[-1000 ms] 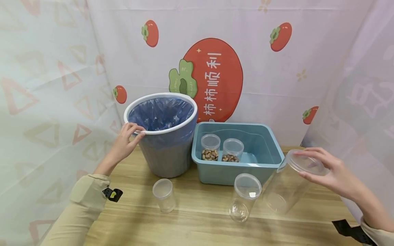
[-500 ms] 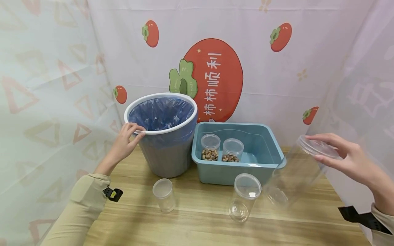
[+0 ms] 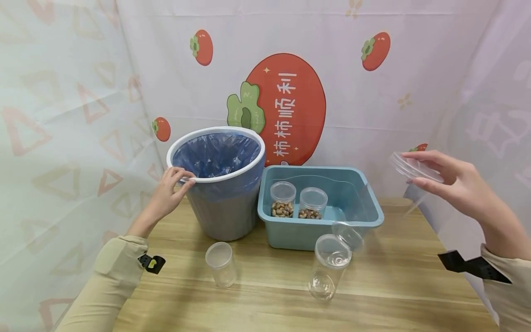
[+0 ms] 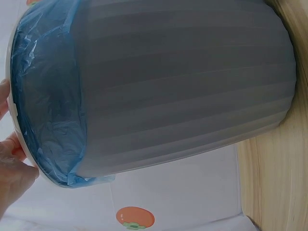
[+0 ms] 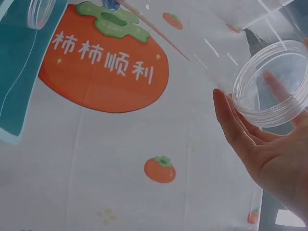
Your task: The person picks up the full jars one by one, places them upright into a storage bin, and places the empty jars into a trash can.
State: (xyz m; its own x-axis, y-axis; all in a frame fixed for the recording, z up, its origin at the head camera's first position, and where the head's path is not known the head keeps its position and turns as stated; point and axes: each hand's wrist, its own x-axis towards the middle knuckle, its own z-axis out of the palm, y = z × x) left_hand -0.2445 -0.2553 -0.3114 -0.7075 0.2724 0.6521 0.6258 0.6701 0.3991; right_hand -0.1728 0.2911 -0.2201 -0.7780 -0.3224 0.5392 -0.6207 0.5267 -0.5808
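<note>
My right hand (image 3: 462, 191) holds a tall clear plastic jar (image 3: 408, 167) by its lid end, thumb and fingers on either side. The jar slants down to the left in the air. Its base overlaps a smaller clear jar (image 3: 325, 281) in the head view; whether they touch I cannot tell. In the right wrist view the screw lid (image 5: 269, 108) sits against the fingers, with nothing visible inside the jar. At the left, my left hand (image 3: 168, 189) pinches the white rim of a grey trash can (image 3: 224, 214) lined with a blue bag (image 4: 48, 110).
Right of the trash can stands a blue-green tub (image 3: 307, 237). In it are two lidded jars of brown nut-like pieces, one left (image 3: 283, 209) and one right (image 3: 310, 213). A short lidded jar (image 3: 224, 275) stands at front left on the wooden table (image 3: 265, 309).
My right hand has risen with the tall jar, tilting it further so that its base swings left and up from near the table. The left hand stays on the trash can rim.
</note>
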